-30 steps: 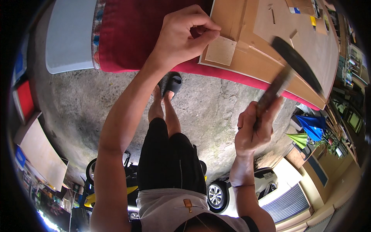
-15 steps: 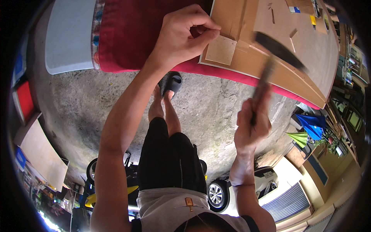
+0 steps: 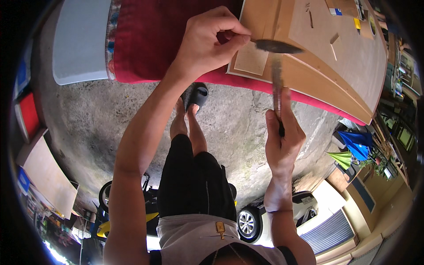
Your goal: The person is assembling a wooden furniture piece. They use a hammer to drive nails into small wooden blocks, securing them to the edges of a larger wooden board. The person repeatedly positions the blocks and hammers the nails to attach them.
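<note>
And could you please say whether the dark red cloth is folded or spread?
Spread: the dark red cloth lies flat, its edge showing along the brown board.

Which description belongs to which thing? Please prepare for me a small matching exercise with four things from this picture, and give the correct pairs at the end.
Things:
1. Hammer
2. Cloth
3. Shorts
4. Left hand

Descriptions:
A. black clothing
B. in a pinching pose
C. gripped by the right hand
D. dark red, on the table

Pairs: 1-C, 2-D, 3-A, 4-B
</note>
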Demonstrator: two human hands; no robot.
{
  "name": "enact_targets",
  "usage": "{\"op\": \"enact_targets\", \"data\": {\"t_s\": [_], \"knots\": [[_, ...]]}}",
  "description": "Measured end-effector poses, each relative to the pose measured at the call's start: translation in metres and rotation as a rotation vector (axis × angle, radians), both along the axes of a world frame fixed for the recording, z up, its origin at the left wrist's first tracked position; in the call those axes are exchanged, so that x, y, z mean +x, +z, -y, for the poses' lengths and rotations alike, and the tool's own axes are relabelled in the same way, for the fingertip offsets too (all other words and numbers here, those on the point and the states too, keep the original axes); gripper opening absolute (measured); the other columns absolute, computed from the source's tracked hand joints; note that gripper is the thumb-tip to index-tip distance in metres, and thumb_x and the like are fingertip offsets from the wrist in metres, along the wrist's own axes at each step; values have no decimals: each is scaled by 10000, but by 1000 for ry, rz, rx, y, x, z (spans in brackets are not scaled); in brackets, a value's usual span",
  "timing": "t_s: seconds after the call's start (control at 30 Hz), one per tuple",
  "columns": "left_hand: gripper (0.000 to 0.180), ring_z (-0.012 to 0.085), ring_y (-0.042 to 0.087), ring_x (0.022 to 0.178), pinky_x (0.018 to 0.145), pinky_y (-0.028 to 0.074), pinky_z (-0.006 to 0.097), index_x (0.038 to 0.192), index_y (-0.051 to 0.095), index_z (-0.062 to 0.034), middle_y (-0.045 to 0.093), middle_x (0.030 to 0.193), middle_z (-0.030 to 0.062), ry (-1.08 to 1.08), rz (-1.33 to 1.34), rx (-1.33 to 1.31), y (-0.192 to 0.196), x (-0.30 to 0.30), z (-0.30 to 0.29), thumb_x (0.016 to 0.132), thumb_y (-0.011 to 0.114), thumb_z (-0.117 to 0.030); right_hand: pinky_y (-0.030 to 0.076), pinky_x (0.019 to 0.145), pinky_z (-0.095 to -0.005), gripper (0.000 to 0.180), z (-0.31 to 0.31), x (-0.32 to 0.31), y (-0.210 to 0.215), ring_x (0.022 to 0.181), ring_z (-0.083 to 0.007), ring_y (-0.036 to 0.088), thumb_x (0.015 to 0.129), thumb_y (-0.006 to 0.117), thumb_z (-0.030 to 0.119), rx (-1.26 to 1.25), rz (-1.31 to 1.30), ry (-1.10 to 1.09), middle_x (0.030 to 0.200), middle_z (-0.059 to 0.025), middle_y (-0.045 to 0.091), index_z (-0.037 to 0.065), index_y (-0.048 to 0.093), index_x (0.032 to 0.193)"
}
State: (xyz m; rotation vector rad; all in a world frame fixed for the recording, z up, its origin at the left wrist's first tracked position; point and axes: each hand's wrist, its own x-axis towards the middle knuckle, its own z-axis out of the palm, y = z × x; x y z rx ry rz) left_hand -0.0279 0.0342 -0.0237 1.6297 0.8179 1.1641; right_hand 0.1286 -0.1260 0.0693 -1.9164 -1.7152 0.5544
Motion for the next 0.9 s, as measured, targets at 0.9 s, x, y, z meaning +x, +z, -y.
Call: {"op": "enact_targets", "data": {"t_s": [0.9], "knots": [[162, 185, 627, 781, 698, 498, 311, 938, 716, -61, 663, 845, 79, 71, -530, 473, 46, 77, -78, 777, 698, -77, 436, 518, -228, 566, 70, 21, -7, 602, -55, 549, 885, 558, -50, -136, -661, -564, 721, -50, 619, -20, 368, 1417]]}}
